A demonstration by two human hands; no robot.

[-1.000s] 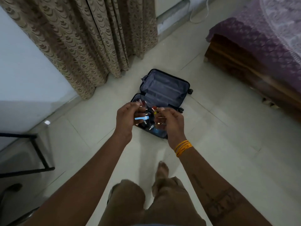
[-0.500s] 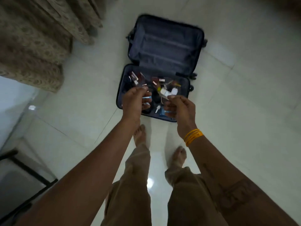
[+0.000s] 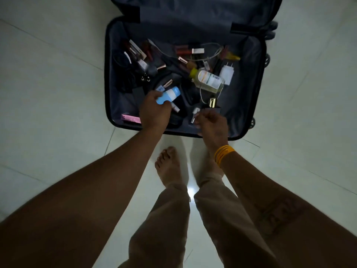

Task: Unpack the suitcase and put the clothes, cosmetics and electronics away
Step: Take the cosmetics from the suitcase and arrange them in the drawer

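Observation:
A dark blue suitcase (image 3: 258,84) lies open on the floor, directly in front of my bare feet. Its lower half holds several lipsticks (image 3: 182,60), a clear bottle with a yellow cap (image 3: 209,81), a white charger plug (image 3: 227,72) and a white cable (image 3: 210,53). My left hand (image 3: 154,115) reaches into the near part and grips a light blue and white bottle (image 3: 170,94). My right hand (image 3: 211,123) is closed at the near rim, its fingertips on a small silver tube (image 3: 194,115). A gold-capped dark bottle (image 3: 212,103) stands just beyond it.
A pink flat item (image 3: 131,118) lies in the suitcase's near left corner, and black pouches and cords (image 3: 125,78) fill its left side. The lid (image 3: 193,14) lies flat beyond. Pale floor tiles (image 3: 48,93) surround the case. My feet (image 3: 170,167) stand close to its near edge.
I have bent down over the suitcase, so it now fills the view. Both hands went down into its near part. The left hand still holds the blue bottle.

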